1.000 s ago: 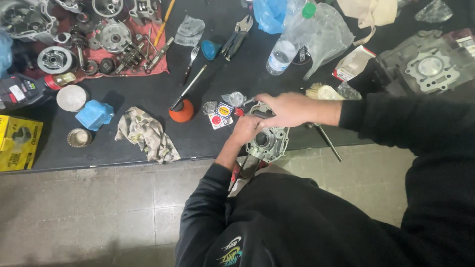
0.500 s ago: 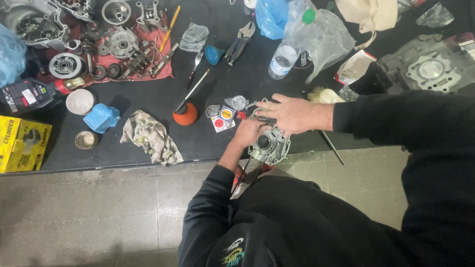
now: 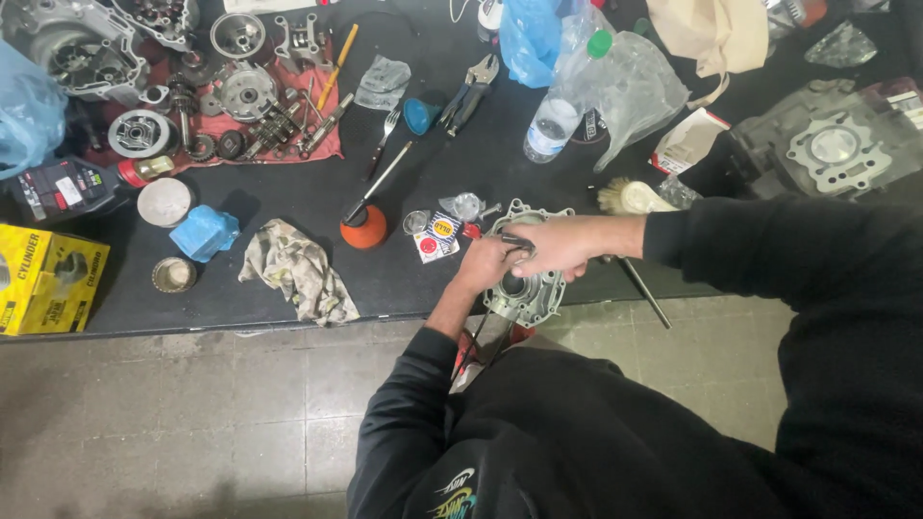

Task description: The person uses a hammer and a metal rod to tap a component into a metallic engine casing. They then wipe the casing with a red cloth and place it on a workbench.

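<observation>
- A grey metal engine cover [image 3: 524, 293] is held at the near edge of the dark worktable [image 3: 288, 207], just right of the frame's centre.
- The left hand [image 3: 486, 264] is closed around the cover's left rim.
- The right hand [image 3: 556, 245] is laid over the cover's top, fingers curled on a thin metal tool; what kind of tool cannot be told.
- Just left of the hands, small round stickers [image 3: 437, 235] and an orange oil can [image 3: 363, 228] are seen.
- A crumpled rag [image 3: 298, 272] and a blue cloth [image 3: 204, 233] are placed further left.
- Gears and engine parts are spread on a red cloth [image 3: 240, 106] in the upper left.
- A plastic bottle [image 3: 560, 113] is seen at upper centre and a cylinder block [image 3: 832, 144] at upper right.
</observation>
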